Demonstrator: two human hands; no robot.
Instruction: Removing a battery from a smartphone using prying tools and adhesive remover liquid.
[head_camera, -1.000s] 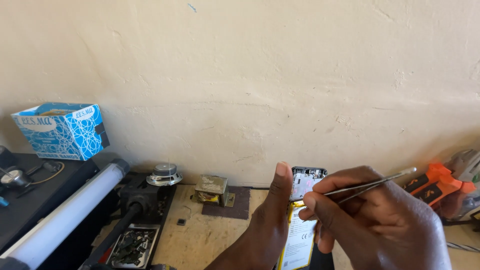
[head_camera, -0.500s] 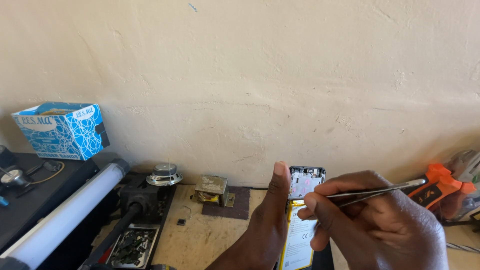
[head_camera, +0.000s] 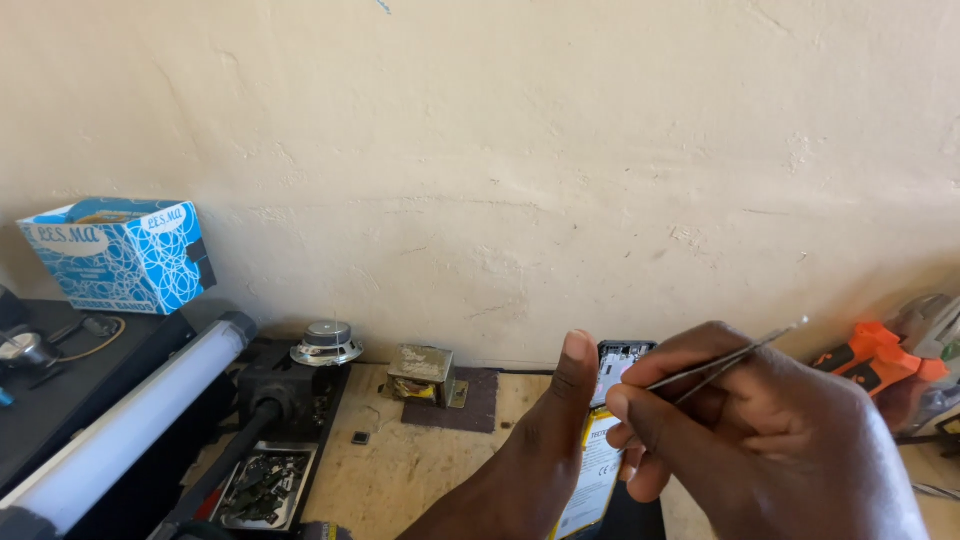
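Facing a scuffed cream wall, wooden bench underneath, right hand pinching tweezers, left hand gripping opened phone.

A small electronics repair workshop

A worn wooden bench is set against a plaster wall, with a loose speaker, a small transformer, a tray of parts and an orange tool.

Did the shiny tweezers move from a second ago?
Yes. The tweezers tipped down: their back end sits lower against the orange tool by the wall, in the right hand.
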